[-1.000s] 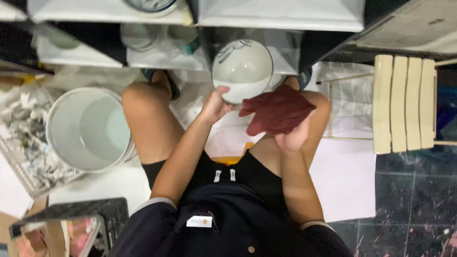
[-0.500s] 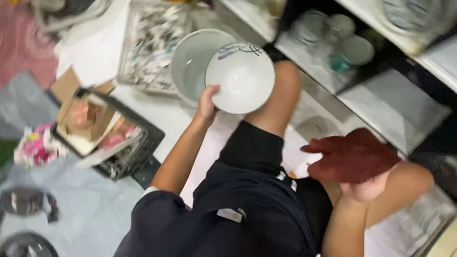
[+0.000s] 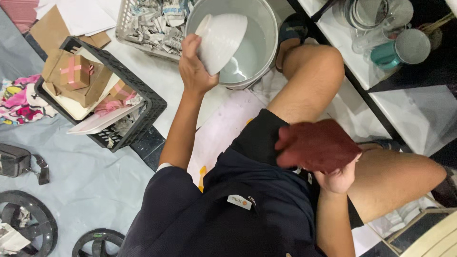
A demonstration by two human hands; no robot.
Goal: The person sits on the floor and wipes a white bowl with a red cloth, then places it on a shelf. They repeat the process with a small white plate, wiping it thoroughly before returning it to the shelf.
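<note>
The white bowl (image 3: pixel 223 40) hung tilted over the grey bucket of water (image 3: pixel 259 47), the left hand (image 3: pixel 194 69) gripping its rim, fingers curled around the edge. The right hand (image 3: pixel 337 178) sat near the lap, fingers closed on a dark red cloth (image 3: pixel 316 145). A basket of crumpled newspaper (image 3: pixel 152 24) stood just beside the bucket, a black crate (image 3: pixel 143 112) with cardboard boxes on the floor nearby.

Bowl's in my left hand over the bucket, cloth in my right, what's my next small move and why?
Probably lower the bowl into the bucket: the left hand holds it tilted above the water there, while the right hand keeps the cloth back over the lap.
</note>
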